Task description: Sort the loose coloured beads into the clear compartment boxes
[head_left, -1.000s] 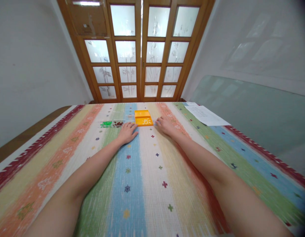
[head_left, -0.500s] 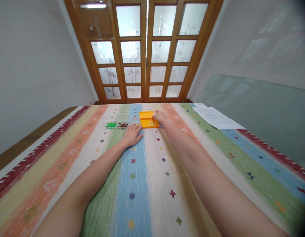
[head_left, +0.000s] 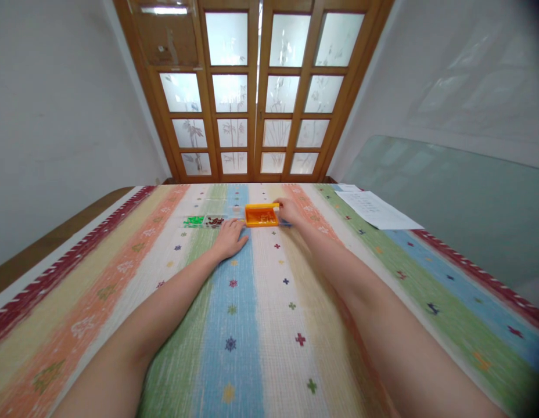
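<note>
A small orange plastic box (head_left: 254,223) sits on the table with its hinged lid (head_left: 261,206) tilted partway over it; small pale pieces lie inside. My right hand (head_left: 290,212) pinches the lid at its right corner. Left of the box, my left hand (head_left: 230,238) lies with fingers outstretched and thumb apart, fingertips by clear containers. Small green pieces (head_left: 193,222) fill one clear compartment, dark brown pieces (head_left: 214,221) another beside it. Behind my left fingers the contents are hidden. Something bluish (head_left: 285,223) shows under my right hand.
A striped, patterned cloth (head_left: 247,371) covers the table. White printed sheets (head_left: 376,209) lie at the back right. A pale greenish panel (head_left: 452,203) leans by the right wall, and wooden glazed doors (head_left: 255,93) stand beyond the table.
My right hand has swung the orange lid from lying open at the back to a raised slant over the box. My left hand has stayed almost in place.
</note>
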